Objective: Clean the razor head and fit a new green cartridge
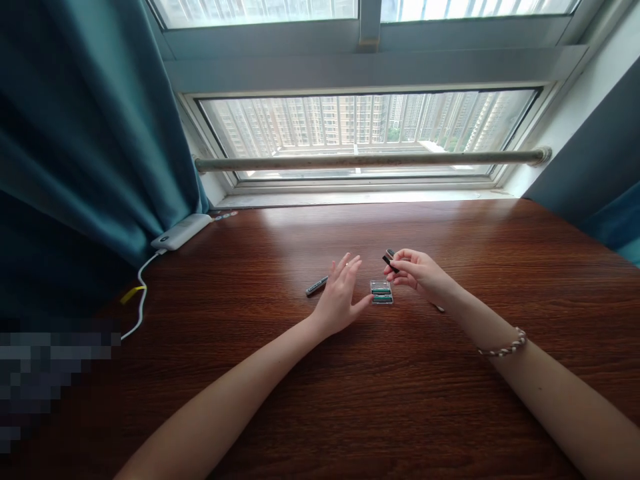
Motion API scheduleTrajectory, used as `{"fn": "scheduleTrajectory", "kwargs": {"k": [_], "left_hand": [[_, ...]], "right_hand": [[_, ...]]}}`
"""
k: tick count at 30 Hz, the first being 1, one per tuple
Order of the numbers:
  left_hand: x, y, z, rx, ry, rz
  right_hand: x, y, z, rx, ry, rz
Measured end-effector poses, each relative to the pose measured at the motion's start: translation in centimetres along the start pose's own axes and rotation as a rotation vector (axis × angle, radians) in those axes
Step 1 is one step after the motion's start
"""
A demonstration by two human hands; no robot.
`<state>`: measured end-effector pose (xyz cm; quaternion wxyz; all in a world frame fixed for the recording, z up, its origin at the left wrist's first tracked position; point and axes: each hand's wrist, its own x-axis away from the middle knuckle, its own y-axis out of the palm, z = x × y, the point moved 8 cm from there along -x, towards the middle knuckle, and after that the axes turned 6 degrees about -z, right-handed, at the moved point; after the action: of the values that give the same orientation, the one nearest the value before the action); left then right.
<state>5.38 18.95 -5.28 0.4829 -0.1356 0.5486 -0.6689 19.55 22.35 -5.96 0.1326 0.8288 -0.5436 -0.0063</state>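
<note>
Desk's far edge (370,206) well beyond clear case (379,285) holding green cylinders (383,299); your left hand (340,297) spreads fingers; right hand (421,273) pinches black strip (389,262).

I've got the right hand (423,273) pinching a small, flat black strip (391,265) over the glossy reddish-brown wooden table (350,387), a braided light-and-dark bracelet (505,347) round that wrist. Left hand (340,295) now: empty, fingers spread, thumb right by a clear plastic rectangular case (381,283) with dark green bars (381,291) inside; touching or not, I can't tell. Beside that hand lies a slim grey pen-like stick (317,287). Far left, I see a white slab-shaped device (181,232) against the teal curtain (100,120).
</note>
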Motion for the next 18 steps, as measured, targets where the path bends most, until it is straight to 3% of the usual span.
{"fn": "scheduleTrajectory", "kwargs": {"k": [4,6,9,14,17,18], "left_hand": [[0.4,-1.8,-3.7,0.042,-0.217,0.134],[0.7,-1.7,-6.1,0.150,-0.372,0.104],[0.5,-1.6,-7.2,0.234,-0.369,0.036],[-0.2,-2.0,-5.8,0.424,-0.317,-0.010],[-0.2,-2.1,-2.4,0.645,-0.270,-0.094],[-0.1,-1.9,-1.1,0.907,-0.269,-0.134]], "right_hand": [[1.9,-0.1,-0.9,-0.036,-0.067,0.044],[2.9,-0.1,-0.9,-0.049,-0.086,0.071],[4.4,0.0,-0.6,-0.083,-0.100,0.102],[5.8,0.6,-0.2,-0.207,-0.144,0.093],[6.4,1.1,-0.3,-0.283,-0.158,0.049],[6.6,1.3,-0.4,-0.308,-0.157,0.035]]}}
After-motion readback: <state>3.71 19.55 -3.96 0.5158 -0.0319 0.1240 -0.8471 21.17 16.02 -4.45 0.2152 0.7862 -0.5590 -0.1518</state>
